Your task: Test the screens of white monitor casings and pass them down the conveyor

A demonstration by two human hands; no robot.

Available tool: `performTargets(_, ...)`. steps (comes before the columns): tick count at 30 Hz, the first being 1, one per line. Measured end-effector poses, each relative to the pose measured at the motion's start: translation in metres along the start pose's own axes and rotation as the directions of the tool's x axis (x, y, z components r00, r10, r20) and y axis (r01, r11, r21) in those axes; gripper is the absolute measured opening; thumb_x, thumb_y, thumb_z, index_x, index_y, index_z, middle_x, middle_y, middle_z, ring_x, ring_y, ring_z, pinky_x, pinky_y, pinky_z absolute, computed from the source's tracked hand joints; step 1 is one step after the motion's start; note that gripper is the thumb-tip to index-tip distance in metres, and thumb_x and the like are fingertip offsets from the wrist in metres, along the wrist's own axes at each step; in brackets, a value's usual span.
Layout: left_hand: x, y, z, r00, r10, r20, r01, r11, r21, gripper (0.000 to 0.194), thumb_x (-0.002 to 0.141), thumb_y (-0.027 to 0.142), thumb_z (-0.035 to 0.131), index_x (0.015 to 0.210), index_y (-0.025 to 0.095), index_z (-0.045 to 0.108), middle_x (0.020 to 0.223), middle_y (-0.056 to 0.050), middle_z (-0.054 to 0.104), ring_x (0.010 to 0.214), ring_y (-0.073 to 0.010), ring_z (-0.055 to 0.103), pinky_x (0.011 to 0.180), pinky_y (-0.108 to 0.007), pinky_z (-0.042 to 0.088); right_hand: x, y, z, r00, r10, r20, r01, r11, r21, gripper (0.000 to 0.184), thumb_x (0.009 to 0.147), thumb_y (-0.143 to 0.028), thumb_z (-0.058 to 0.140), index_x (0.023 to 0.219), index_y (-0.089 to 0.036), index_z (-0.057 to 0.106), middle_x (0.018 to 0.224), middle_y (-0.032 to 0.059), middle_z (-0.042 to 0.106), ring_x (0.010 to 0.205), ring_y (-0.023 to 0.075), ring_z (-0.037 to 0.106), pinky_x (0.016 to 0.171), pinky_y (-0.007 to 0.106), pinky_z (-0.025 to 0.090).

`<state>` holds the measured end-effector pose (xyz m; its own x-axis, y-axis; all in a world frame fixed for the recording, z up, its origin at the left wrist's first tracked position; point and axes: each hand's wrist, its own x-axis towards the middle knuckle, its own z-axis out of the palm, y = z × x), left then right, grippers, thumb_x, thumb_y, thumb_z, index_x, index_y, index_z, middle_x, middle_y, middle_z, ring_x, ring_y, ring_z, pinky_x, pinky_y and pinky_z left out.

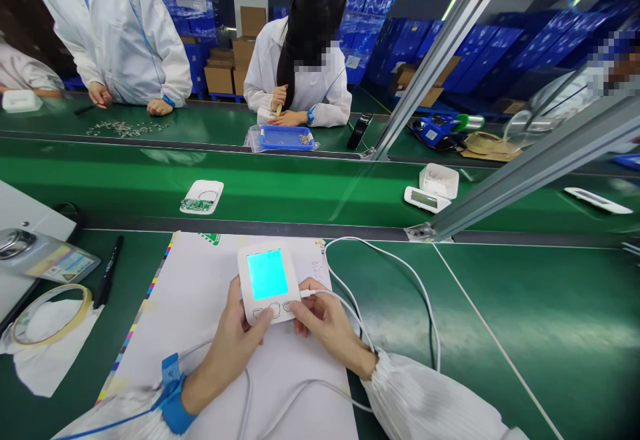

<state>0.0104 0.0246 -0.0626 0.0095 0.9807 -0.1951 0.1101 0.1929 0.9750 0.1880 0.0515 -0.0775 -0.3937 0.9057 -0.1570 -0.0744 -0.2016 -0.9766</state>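
A white square device [245, 273] with a lit cyan screen is held up above a white paper sheet [200, 307]. My left hand [235, 333] grips its left side, thumb on the buttons along the lower front. At the lower right corner, my right hand [323, 320] is closed on the device, thumb by the right-hand button. A white cable [420, 280] plugs into the device's right side, beside my right fingers. The fingertips behind the device are hidden. A blue wrist strap [177, 400] goes round my left wrist.
Beyond the bench runs a green conveyor belt [300, 187] carrying a white case with a circuit board [200, 198] and an open white device [430, 197]. Tape [83, 313] and a black marker [111, 270] lie left. A metal post [540, 140] slants at right. Co-workers [300, 73] sit opposite.
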Motion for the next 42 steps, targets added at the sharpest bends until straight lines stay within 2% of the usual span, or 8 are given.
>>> performTargets(5, 0.000, -0.010, -0.006, 0.992, 0.059, 0.110, -0.058, 0.998, -0.012, 0.061, 0.095, 0.051, 0.044, 0.142, 0.020, 0.020, 0.061, 0.007, 0.050, 0.049, -0.0120, 0.044, 0.043, -0.021, 0.039, 0.000, 0.002, -0.001, 1.000, -0.012, -0.008, 0.012, 1.000, 0.006, 0.038, 0.088, -0.055, 0.064, 0.088, -0.020, 0.049, 0.057, -0.0044, 0.057, 0.051, 0.0118, 0.051, 0.051, 0.023, 0.042)
performTargets(10, 0.000, -0.012, -0.007, 0.991, 0.062, 0.116, -0.064, 0.998, 0.019, 0.058, 0.097, 0.050, 0.041, 0.142, 0.020, 0.021, 0.060, 0.006, 0.049, 0.049, -0.0117, 0.041, 0.045, -0.021, 0.038, 0.000, 0.000, -0.001, 1.000, -0.022, -0.021, 0.022, 1.000, -0.023, 0.040, 0.087, -0.058, 0.063, 0.086, -0.020, 0.050, 0.057, -0.0042, 0.056, 0.050, 0.0119, 0.051, 0.051, 0.023, 0.043)
performTargets(15, -0.002, -0.007, -0.005, 0.994, 0.047, 0.094, -0.049, 0.998, 0.025, 0.058, 0.096, 0.051, 0.044, 0.139, 0.019, 0.025, 0.056, 0.007, 0.050, 0.047, -0.0122, 0.041, 0.045, -0.022, 0.036, 0.000, -0.001, 0.000, 0.999, -0.033, -0.032, 0.032, 0.998, -0.046, 0.041, 0.087, -0.059, 0.062, 0.080, -0.019, 0.052, 0.060, -0.0035, 0.054, 0.051, 0.0115, 0.051, 0.050, 0.023, 0.044)
performTargets(35, -0.003, -0.005, -0.003, 0.997, 0.035, 0.074, -0.035, 0.999, -0.002, 0.059, 0.094, 0.051, 0.046, 0.140, 0.020, 0.026, 0.057, 0.007, 0.050, 0.048, -0.0118, 0.042, 0.044, -0.020, 0.038, 0.000, 0.000, 0.001, 0.999, -0.040, -0.017, 0.040, 0.999, -0.005, 0.039, 0.088, -0.057, 0.063, 0.083, -0.019, 0.051, 0.057, -0.0042, 0.055, 0.049, 0.0108, 0.049, 0.049, 0.022, 0.041)
performTargets(39, 0.001, -0.008, -0.003, 0.998, 0.059, 0.035, -0.058, 0.998, -0.022, 0.057, 0.093, 0.051, 0.050, 0.138, 0.022, 0.030, 0.064, 0.006, 0.053, 0.049, -0.0116, 0.048, 0.043, -0.020, 0.042, 0.001, 0.006, -0.001, 0.994, -0.105, -0.011, 0.104, 0.994, -0.020, 0.040, 0.096, -0.056, 0.049, 0.080, -0.020, 0.050, 0.057, -0.0028, 0.055, 0.049, 0.0120, 0.050, 0.049, 0.023, 0.041)
performTargets(42, 0.012, -0.012, -0.009, 0.999, 0.049, -0.007, -0.050, 0.986, -0.156, 0.058, 0.086, 0.052, 0.061, 0.130, 0.021, 0.040, 0.076, 0.002, 0.060, 0.051, -0.0118, 0.054, 0.044, -0.022, 0.048, 0.001, 0.008, -0.001, 0.991, -0.135, 0.012, 0.135, 0.987, -0.089, 0.050, 0.100, -0.059, 0.034, 0.074, -0.020, 0.052, 0.058, -0.0004, 0.056, 0.049, 0.0132, 0.052, 0.049, 0.024, 0.041)
